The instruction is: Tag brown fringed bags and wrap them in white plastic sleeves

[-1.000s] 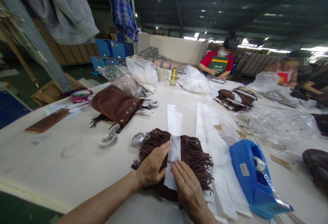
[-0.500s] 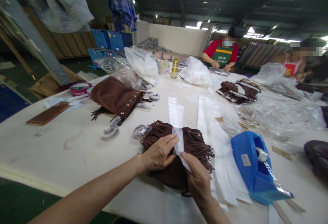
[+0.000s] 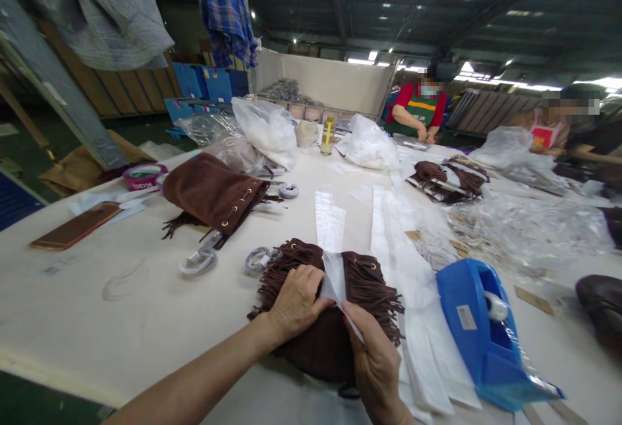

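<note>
A dark brown fringed bag (image 3: 315, 347) lies on the table right in front of me, with metal eyelets near its far edge. A white paper strip (image 3: 334, 269) runs over its middle, between two bunches of fringe. My left hand (image 3: 297, 302) rests on the bag with fingers curled, its thumb and fingertips closed on the strip's left side. Between the thumb and fingers of my right hand (image 3: 374, 354) the near end of the same strip is pinched. The bag's surface under both hands is hidden.
A blue tape dispenser (image 3: 479, 334) stands at right beside white paper strips (image 3: 422, 321). Another brown bag (image 3: 214, 192), a phone-like brown case (image 3: 75, 225) and a tape roll (image 3: 144, 176) lie left. Plastic bags (image 3: 372, 143) are behind. Two co-workers (image 3: 418, 111) work across the table.
My left hand has shifted slightly left and its fingers have curled more. The strip's near part is now folded and lifted between my hands. The view has tilted a little.
</note>
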Demonstrator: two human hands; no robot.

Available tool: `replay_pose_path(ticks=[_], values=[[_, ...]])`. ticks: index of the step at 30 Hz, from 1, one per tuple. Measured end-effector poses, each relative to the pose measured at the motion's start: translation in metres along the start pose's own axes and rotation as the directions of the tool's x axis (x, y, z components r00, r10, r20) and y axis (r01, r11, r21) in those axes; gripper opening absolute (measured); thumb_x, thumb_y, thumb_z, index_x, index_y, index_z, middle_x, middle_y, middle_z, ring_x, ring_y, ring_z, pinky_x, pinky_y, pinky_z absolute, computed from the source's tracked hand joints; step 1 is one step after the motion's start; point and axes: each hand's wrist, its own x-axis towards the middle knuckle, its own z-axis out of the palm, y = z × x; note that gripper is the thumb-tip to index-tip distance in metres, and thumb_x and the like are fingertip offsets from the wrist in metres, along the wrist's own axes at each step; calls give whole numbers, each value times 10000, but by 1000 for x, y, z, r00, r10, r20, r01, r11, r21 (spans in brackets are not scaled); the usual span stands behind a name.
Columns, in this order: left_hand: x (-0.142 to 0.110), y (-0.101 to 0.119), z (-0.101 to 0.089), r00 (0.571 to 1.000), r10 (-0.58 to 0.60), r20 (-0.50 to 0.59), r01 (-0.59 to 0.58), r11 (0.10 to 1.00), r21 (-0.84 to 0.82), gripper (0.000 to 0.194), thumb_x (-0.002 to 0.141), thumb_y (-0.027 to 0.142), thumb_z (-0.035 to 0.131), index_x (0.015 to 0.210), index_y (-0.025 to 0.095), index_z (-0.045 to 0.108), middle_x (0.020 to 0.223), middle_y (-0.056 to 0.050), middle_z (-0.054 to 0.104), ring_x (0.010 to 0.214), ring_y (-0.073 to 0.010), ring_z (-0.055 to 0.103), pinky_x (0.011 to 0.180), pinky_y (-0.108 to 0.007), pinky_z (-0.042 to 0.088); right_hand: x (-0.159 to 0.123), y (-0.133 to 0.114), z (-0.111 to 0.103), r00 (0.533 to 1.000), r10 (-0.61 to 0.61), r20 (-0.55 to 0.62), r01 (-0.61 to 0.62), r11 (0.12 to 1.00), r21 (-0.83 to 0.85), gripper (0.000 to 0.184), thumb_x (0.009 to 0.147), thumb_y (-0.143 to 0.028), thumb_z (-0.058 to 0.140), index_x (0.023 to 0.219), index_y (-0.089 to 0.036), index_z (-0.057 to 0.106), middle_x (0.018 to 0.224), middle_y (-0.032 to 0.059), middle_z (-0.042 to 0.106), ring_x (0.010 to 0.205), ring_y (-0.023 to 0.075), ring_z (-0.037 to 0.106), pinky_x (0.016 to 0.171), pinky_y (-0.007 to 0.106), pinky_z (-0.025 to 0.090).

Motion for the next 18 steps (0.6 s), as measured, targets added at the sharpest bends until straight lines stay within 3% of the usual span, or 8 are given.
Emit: replay_pose_path(ticks=[5, 9, 11, 14, 16, 18], values=[[-3, -10, 0, 998, -35, -57, 28, 993, -118, 162, 744, 152, 590, 891, 147, 521, 909, -57, 564, 895, -218, 493, 805, -367, 429, 8, -8, -3, 986, -166, 29, 168, 983, -67, 336, 826, -49, 431, 1105, -163, 579, 995, 88, 673, 956, 169, 621, 808, 311, 541], [-5, -14, 4, 997, -1, -72, -7, 994, -107, 162, 728, 85, 525, 876, 153, 520, 890, -56, 562, 882, -217, 505, 805, -378, 447, 13, -14, -1, 924, -362, 123, 377, 916, -135, 341, 819, -15, 376, 1072, -114, 583, 960, 108, 684, 953, 188, 617, 810, 355, 526], [-7, -15, 4, 992, 37, -121, -49, 994, -100, 258, 725, 87, 520, 978, 137, 507, 977, -87, 560, 952, -230, 503, 851, -398, 443, 12, -15, 0, 893, -419, 164, 445, 879, -173, 309, 837, -31, 369, 1039, -89, 594, 941, 118, 687, 942, 201, 616, 817, 379, 512], [-14, -14, -2, 941, 262, -216, -269, 963, -3, 410, 767, 73, 463, 1175, 99, 430, 1184, -155, 501, 1133, -255, 433, 946, -430, 396, 10, -16, 2, 879, -434, 199, 472, 853, -224, 291, 853, -49, 361, 1004, -74, 609, 944, 129, 682, 957, 216, 604, 827, 389, 496], [-19, -12, -5, 866, 469, -172, -466, 883, 57, 372, 817, 66, 390, 1183, 105, 445, 1182, -148, 529, 1147, -243, 436, 955, -419, 392, 8, -16, 3, 883, -427, 196, 465, 851, -242, 285, 849, -48, 369, 985, -82, 617, 933, 122, 680, 958, 216, 599, 835, 383, 489], [-24, -9, -6, 805, 585, -103, -582, 811, 58, 333, 850, 93, 343, 1154, 101, 478, 1108, -139, 586, 1109, -235, 476, 934, -408, 412, 8, -16, 3, 894, -406, 187, 443, 864, -239, 284, 838, -39, 377, 974, -92, 621, 914, 115, 677, 953, 214, 596, 840, 380, 485]])
